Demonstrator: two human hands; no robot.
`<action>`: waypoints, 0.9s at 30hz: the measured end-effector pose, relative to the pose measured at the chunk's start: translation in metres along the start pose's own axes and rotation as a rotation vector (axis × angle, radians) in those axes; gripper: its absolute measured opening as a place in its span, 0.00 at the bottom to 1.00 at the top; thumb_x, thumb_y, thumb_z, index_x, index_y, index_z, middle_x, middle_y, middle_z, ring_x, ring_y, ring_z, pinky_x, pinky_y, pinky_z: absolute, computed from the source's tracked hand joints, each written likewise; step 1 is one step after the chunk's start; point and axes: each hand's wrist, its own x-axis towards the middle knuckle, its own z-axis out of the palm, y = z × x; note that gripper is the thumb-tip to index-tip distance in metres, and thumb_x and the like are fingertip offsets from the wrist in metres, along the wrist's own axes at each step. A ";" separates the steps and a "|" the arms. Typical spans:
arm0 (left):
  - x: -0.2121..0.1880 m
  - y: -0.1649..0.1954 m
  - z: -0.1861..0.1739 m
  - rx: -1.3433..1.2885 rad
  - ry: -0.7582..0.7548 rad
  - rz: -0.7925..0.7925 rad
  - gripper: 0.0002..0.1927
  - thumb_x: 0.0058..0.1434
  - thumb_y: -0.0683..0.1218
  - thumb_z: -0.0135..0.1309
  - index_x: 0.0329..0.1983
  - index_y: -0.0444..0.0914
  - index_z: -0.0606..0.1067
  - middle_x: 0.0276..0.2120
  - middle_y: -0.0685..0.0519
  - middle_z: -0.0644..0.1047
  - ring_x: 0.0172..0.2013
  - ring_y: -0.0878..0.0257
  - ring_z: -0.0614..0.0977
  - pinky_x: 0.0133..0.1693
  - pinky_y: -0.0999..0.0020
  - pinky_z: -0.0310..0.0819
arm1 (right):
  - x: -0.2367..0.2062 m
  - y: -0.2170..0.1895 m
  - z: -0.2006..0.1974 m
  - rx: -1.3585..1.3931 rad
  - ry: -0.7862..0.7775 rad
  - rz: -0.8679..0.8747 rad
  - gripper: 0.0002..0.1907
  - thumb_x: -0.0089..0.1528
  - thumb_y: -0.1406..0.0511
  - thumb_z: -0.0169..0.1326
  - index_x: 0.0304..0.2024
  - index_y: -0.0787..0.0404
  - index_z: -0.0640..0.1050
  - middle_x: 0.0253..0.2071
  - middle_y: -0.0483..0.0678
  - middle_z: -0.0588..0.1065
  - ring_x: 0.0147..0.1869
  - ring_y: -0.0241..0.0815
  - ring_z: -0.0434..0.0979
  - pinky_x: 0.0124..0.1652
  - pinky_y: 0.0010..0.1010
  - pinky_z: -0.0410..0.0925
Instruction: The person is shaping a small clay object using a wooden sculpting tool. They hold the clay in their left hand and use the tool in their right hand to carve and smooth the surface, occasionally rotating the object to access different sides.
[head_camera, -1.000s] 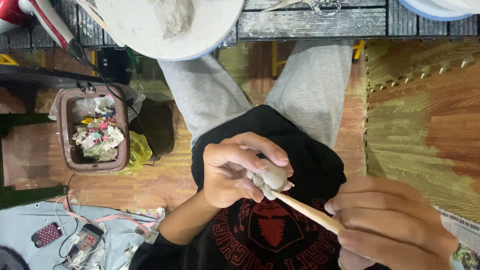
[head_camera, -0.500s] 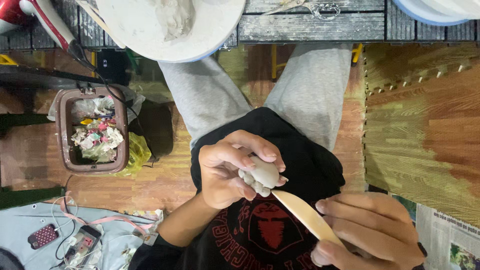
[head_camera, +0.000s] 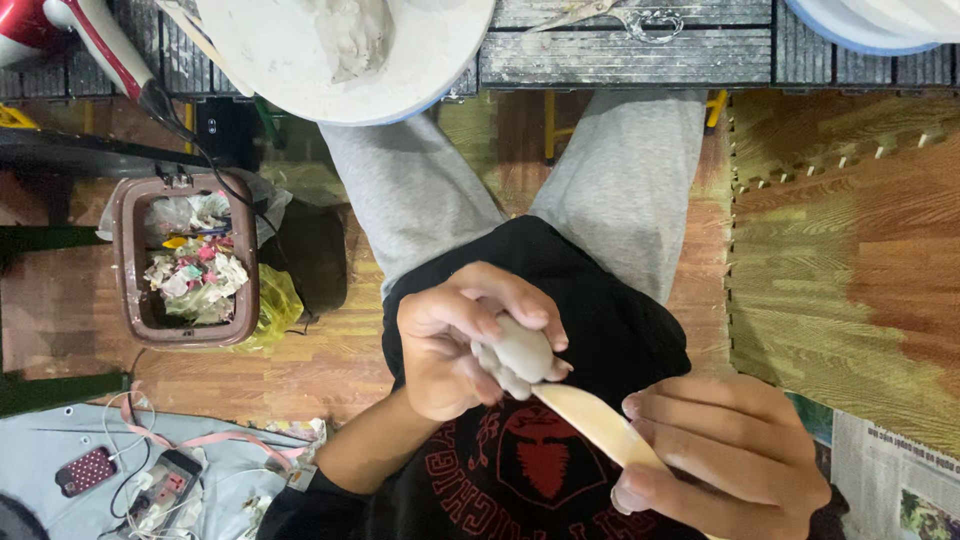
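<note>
A: Holding check. What does each hand grip?

B: The left hand (head_camera: 470, 345) is curled tight around a grey clay lump (head_camera: 520, 352), fingers over its top, thumb below. The right hand (head_camera: 725, 460) pinches a flat wooden modelling tool (head_camera: 595, 425); its tip touches the lump's lower edge.

A: Surroundings, outward from the grip?

B: Directly behind: black shirt and grey trouser legs. Far left of the grip: a brown waste bin (head_camera: 130, 265) with scraps. Above it: a round white board (head_camera: 300, 70) bearing more clay.
</note>
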 end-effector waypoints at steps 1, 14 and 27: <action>-0.001 -0.002 0.001 -0.056 0.050 -0.016 0.15 0.68 0.47 0.62 0.54 0.38 0.74 0.53 0.39 0.75 0.47 0.47 0.84 0.44 0.53 0.88 | 0.001 -0.002 0.000 -0.016 0.009 0.004 0.12 0.60 0.63 0.66 0.40 0.59 0.77 0.33 0.47 0.78 0.36 0.45 0.85 0.35 0.34 0.79; -0.002 -0.006 0.005 -0.171 0.242 -0.212 0.11 0.78 0.42 0.51 0.59 0.33 0.70 0.55 0.34 0.72 0.49 0.41 0.84 0.49 0.52 0.86 | -0.040 0.026 -0.001 0.522 0.240 0.331 0.12 0.68 0.68 0.54 0.54 0.63 0.72 0.31 0.50 0.77 0.27 0.42 0.81 0.29 0.37 0.78; 0.001 -0.009 0.006 -0.163 0.203 -0.238 0.12 0.75 0.43 0.57 0.55 0.34 0.69 0.51 0.38 0.74 0.46 0.43 0.84 0.48 0.49 0.85 | -0.012 0.022 0.016 0.462 0.475 0.503 0.09 0.68 0.69 0.54 0.43 0.71 0.70 0.26 0.56 0.75 0.18 0.39 0.76 0.20 0.35 0.73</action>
